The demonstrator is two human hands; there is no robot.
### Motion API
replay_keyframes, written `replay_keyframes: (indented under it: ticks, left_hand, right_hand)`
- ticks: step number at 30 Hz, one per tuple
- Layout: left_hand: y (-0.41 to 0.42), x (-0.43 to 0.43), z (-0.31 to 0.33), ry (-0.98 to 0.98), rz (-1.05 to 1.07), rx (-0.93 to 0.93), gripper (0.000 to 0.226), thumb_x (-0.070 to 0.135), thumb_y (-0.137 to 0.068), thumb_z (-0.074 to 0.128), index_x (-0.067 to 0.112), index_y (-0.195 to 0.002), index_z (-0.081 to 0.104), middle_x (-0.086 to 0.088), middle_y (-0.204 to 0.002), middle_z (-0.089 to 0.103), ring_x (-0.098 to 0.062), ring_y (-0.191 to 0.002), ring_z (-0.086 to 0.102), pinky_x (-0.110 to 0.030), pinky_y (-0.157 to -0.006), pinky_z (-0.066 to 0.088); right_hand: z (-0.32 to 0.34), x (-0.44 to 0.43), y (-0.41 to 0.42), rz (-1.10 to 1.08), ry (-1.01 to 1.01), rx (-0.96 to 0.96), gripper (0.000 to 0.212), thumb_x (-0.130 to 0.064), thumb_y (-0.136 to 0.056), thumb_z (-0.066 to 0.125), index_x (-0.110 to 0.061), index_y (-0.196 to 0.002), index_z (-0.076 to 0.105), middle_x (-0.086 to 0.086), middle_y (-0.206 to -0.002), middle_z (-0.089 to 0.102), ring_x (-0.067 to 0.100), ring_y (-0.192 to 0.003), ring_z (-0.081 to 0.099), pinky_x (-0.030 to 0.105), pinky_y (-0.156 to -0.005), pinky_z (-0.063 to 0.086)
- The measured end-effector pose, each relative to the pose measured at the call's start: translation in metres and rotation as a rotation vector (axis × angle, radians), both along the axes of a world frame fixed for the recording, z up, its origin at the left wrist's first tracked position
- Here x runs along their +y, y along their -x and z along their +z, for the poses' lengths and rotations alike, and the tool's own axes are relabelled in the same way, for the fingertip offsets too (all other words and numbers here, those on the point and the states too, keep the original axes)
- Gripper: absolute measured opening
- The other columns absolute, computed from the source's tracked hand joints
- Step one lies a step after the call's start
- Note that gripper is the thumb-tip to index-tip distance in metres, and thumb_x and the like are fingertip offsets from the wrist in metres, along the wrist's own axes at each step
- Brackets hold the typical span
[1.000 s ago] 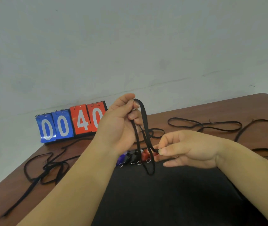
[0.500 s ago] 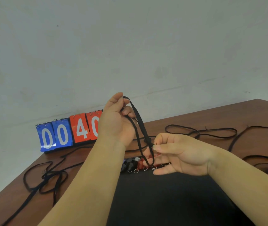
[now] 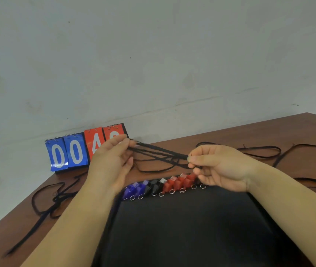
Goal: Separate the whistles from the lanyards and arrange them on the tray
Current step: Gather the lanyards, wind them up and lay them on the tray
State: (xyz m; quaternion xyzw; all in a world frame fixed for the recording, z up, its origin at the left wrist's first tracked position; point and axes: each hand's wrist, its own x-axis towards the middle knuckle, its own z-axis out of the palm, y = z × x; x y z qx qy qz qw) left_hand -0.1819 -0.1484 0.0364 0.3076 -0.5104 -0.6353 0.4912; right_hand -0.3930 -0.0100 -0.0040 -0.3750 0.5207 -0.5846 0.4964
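Your left fingers point(image 3: 117, 141) and right fingers point(image 3: 198, 158) pinch a seemingly whistle-free lanyard point(image 3: 159, 152) taut between them, above the whistles point(image 3: 165, 185) rowed on the tray point(image 3: 191, 237); next, lay it aside on the surface point(image 3: 259, 133).

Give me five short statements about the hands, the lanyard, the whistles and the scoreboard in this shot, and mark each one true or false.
1. The left hand and right hand pinch one black lanyard stretched between them. True.
2. The whistles lie scattered over the brown table. False: they sit in a row along the far edge of the black tray.
3. From left to right, that row runs blue, black, red. True.
4. The scoreboard stands on the tray. False: it stands on the table by the wall.
5. Loose lanyards lie on the table to both sides. True.
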Motion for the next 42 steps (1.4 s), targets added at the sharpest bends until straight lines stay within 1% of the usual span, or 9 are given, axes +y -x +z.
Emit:
replay_keyframes:
  ticks: [3,7,13,15,23,27,33,38,42]
  left_hand:
    - [-0.035,-0.003,-0.024,0.076,0.013,-0.319,0.015,0.009,-0.098,0.065,0.018,-0.106,0.074,-0.002,-0.091,0.081,-0.009,-0.072,0.075,-0.023,-0.063,0.057]
    - [-0.07,-0.001,-0.049,0.276,-0.041,-0.726,0.013,0.015,-0.09,0.076,0.025,-0.095,0.082,0.002,-0.086,0.081,-0.011,-0.084,0.075,-0.033,-0.087,0.059]
    - [-0.089,0.014,-0.057,0.595,-0.174,-1.089,0.004,0.025,-0.087,0.08,0.029,-0.086,0.081,0.015,-0.079,0.078,0.002,-0.077,0.072,-0.022,-0.081,0.055]
    - [-0.094,0.02,-0.057,0.686,-0.27,-1.185,0.003,0.029,-0.088,0.079,0.03,-0.085,0.08,0.017,-0.077,0.076,0.006,-0.073,0.069,-0.013,-0.07,0.05]
    - [-0.102,0.045,-0.063,0.853,-0.556,-1.29,0.011,0.04,-0.088,0.076,0.029,-0.085,0.078,0.023,-0.07,0.069,0.006,-0.068,0.063,-0.01,-0.061,0.044]
    - [-0.1,0.051,-0.059,0.889,-0.46,-1.335,0.022,0.051,-0.094,0.065,0.033,-0.091,0.077,0.017,-0.091,0.071,0.002,-0.083,0.065,-0.022,-0.08,0.053]
    - [-0.093,0.074,-0.069,0.993,-0.425,-1.236,0.021,0.042,-0.102,0.054,0.036,-0.108,0.073,0.021,-0.1,0.058,-0.002,-0.092,0.059,-0.025,-0.091,0.048]
    - [-0.101,0.081,-0.075,0.967,-0.467,-1.229,0.019,0.043,-0.102,0.056,0.037,-0.106,0.073,0.02,-0.098,0.064,0.0,-0.088,0.062,-0.021,-0.084,0.051]
    - [-0.106,0.083,-0.076,0.973,-0.473,-1.205,0.019,0.044,-0.101,0.057,0.037,-0.108,0.073,0.021,-0.098,0.065,0.002,-0.087,0.062,-0.017,-0.08,0.049]
  right_hand:
    - [-0.003,-0.001,-0.001,-0.048,-0.05,0.185,0.001,-0.008,-0.093,0.072,-0.009,-0.094,0.073,0.007,-0.08,0.074,0.011,-0.066,0.068,0.026,-0.066,0.056]
    - [-0.003,0.002,-0.017,-0.061,-0.162,0.471,0.01,-0.008,-0.09,0.075,-0.005,-0.1,0.074,0.008,-0.084,0.08,0.016,-0.077,0.078,0.025,-0.071,0.06]
    - [0.004,0.024,-0.041,0.071,-0.291,0.913,0.003,-0.016,-0.09,0.076,-0.015,-0.093,0.076,0.004,-0.082,0.08,0.009,-0.075,0.077,0.024,-0.071,0.061]
    - [0.003,0.039,-0.046,0.141,-0.33,1.088,0.001,-0.023,-0.09,0.076,-0.023,-0.091,0.077,-0.002,-0.081,0.079,0.005,-0.071,0.074,0.023,-0.073,0.06]
    - [-0.008,0.082,-0.063,0.231,-0.399,1.352,0.008,-0.039,-0.092,0.07,-0.033,-0.091,0.076,-0.015,-0.093,0.072,0.001,-0.088,0.066,0.024,-0.087,0.052]
    - [-0.001,0.085,-0.069,0.198,-0.435,1.448,0.017,-0.044,-0.096,0.063,-0.032,-0.101,0.074,-0.016,-0.099,0.068,0.004,-0.095,0.062,0.028,-0.091,0.05]
    - [-0.005,0.078,-0.098,0.235,-0.348,1.505,0.025,-0.035,-0.104,0.05,-0.027,-0.118,0.069,-0.013,-0.117,0.065,0.008,-0.108,0.059,0.025,-0.095,0.044]
    - [-0.005,0.086,-0.104,0.29,-0.369,1.505,0.022,-0.031,-0.104,0.051,-0.025,-0.113,0.07,-0.016,-0.104,0.062,0.004,-0.093,0.056,0.02,-0.081,0.042]
    - [-0.002,0.088,-0.107,0.307,-0.392,1.501,0.019,-0.034,-0.103,0.054,-0.028,-0.111,0.07,-0.016,-0.099,0.062,0.004,-0.092,0.058,0.021,-0.083,0.044]
